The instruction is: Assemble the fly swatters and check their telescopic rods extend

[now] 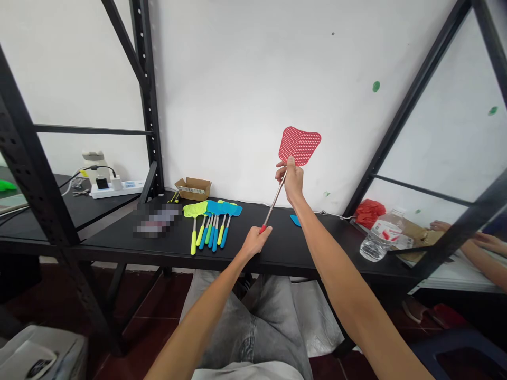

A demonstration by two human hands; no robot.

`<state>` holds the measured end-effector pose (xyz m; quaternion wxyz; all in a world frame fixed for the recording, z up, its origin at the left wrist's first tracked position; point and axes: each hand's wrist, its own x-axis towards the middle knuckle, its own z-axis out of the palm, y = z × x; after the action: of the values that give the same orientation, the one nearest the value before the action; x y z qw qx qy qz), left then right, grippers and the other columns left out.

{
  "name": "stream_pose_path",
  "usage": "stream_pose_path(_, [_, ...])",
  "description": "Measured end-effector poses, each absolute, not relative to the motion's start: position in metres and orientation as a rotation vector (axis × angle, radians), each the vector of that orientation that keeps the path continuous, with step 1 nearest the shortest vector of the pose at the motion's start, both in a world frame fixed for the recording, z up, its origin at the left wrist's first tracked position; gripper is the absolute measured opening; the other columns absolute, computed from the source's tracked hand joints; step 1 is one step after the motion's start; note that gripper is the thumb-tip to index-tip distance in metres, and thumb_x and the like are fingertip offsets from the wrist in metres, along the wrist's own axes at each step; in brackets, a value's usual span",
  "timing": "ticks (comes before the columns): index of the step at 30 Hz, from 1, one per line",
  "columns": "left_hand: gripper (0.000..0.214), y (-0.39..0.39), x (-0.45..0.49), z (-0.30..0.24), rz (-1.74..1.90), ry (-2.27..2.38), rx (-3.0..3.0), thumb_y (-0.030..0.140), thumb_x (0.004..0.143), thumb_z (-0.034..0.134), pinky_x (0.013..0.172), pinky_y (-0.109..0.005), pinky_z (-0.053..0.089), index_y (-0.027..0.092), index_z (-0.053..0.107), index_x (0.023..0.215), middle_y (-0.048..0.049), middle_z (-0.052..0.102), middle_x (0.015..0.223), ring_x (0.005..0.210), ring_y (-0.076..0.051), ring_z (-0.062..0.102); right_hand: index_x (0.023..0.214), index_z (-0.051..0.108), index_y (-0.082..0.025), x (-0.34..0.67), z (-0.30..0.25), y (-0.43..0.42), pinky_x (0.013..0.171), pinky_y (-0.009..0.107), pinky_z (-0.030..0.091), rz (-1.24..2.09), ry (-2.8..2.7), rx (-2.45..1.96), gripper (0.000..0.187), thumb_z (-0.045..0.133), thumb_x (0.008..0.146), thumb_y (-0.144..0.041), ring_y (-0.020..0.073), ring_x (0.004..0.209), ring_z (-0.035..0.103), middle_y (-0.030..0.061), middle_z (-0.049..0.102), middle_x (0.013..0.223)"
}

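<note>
Red fly swatter [300, 145]: slanting in both hands above the black table [285, 240], its head pointing up and to the right in front of the white wall [237, 95]. Left hand [256, 241] is grasping the red handle at the lower end, fingers wrapping around it. Right hand [293, 178] is gripping the upper end where the metal shaft is meeting the head, thumb lying against the head's base. Whether the left hand is touching the table: cannot tell.

To the left, yellow-green and blue swatters [195, 209] are lying in a row, heads overlapping, handles pointing toward the person. An open cardboard box [193, 190] is sitting just behind them. A blue piece [295, 220] is showing partly beside the right forearm. A clear bottle [380, 237] is standing tilted farther right, near a red plastic bag [368, 212].
</note>
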<state>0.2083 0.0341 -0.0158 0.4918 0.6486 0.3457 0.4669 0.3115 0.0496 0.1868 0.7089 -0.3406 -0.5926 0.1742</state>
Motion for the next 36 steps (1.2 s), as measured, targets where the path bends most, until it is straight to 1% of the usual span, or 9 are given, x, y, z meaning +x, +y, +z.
stream_pose_path(6, [0.057,0.037,0.209,-0.017,1.116,0.805,1.507,0.066,0.082,0.052,0.032,-0.02,0.016,0.023,0.027,0.054,0.0092,0.023,0.042,0.032,-0.003,0.022,0.072,0.059,-0.019,0.305,0.175,0.049,0.047,0.023,0.041,0.471,-1.343,-0.746,0.062,0.034,0.087,-0.074,0.0116,0.046,0.051,0.0007,0.057,0.05])
stream_pose_path(9, [0.056,0.037,0.209,-0.015,1.135,0.781,1.428,0.064,0.082,0.054,0.031,-0.02,0.015,0.024,0.026,0.054,0.0097,0.022,0.042,0.031,-0.003,0.02,0.072,0.06,-0.019,0.295,0.146,0.047,0.048,0.023,0.041,0.532,-1.37,-0.771,0.062,0.037,0.085,-0.075,0.0121,0.046,0.051,0.0008,0.057,0.049])
stream_pose_path(15, [0.053,0.036,0.209,-0.013,1.147,0.762,1.297,0.057,0.082,0.057,0.032,-0.02,0.012,0.024,0.027,0.053,0.0095,0.024,0.04,0.03,-0.003,0.018,0.075,0.06,-0.019,0.276,0.091,0.04,0.047,0.024,0.041,0.651,-1.433,-0.784,0.063,0.031,0.087,-0.074,0.013,0.047,0.054,0.0025,0.061,0.053])
stream_pose_path(19, [0.051,0.035,0.208,-0.011,1.141,0.762,1.268,0.055,0.08,0.059,0.032,-0.02,0.013,0.023,0.027,0.055,0.0101,0.023,0.041,0.031,-0.002,0.017,0.08,0.061,-0.02,0.275,0.078,0.04,0.049,0.024,0.042,0.663,-1.439,-0.765,0.057,0.034,0.089,-0.07,0.0135,0.049,0.055,0.0017,0.061,0.054])
stream_pose_path(23, [0.046,0.035,0.207,-0.01,1.193,0.78,1.207,0.056,0.08,0.058,0.034,-0.018,0.015,0.023,0.031,0.063,0.012,0.023,0.042,0.033,-0.003,0.019,0.083,0.063,-0.021,0.276,0.051,0.039,0.05,0.026,0.044,0.74,-1.535,-0.802,0.05,0.04,0.09,-0.065,0.0139,0.046,0.053,0.0008,0.063,0.056])
stream_pose_path(25, [0.046,0.036,0.207,-0.011,1.214,0.787,1.185,0.059,0.081,0.057,0.035,-0.017,0.016,0.023,0.032,0.066,0.0123,0.025,0.042,0.033,-0.003,0.022,0.084,0.065,-0.02,0.279,0.036,0.036,0.056,0.028,0.047,0.735,-1.546,-0.827,0.048,0.043,0.09,-0.062,0.0161,0.054,0.059,0.0033,0.067,0.064])
stream_pose_path(29, [0.048,0.038,0.208,-0.011,1.24,0.76,1.198,0.061,0.082,0.055,0.035,-0.017,0.017,0.022,0.033,0.065,0.0123,0.024,0.044,0.034,-0.003,0.022,0.088,0.07,-0.02,0.298,0.024,0.033,0.077,0.033,0.051,0.643,-1.689,-0.924,0.036,0.052,0.089,-0.051,0.0211,0.079,0.067,0.006,0.072,0.084])
stream_pose_path(32, [0.043,0.036,0.209,-0.01,1.223,0.714,1.271,0.054,0.077,0.065,0.038,-0.017,0.028,0.019,0.042,0.066,0.0093,0.036,0.048,0.038,-0.004,0.033,0.087,0.071,-0.019,0.318,0.025,0.037,0.079,0.033,0.051,0.624,-1.653,-1.027,0.031,0.055,0.087,-0.045,0.022,0.085,0.068,0.0065,0.073,0.088])
stream_pose_path(36, [0.03,0.032,0.212,-0.012,1.138,0.718,1.522,0.041,0.077,0.068,0.05,-0.021,0.046,0.015,0.06,0.089,0.0028,0.057,0.061,0.051,-0.01,0.057,0.091,0.067,-0.016,0.355,0.03,0.049,0.059,0.027,0.051,0.757,-1.313,-1.258,0.03,0.05,0.089,-0.041,0.0178,0.069,0.067,0.0086,0.072,0.087])
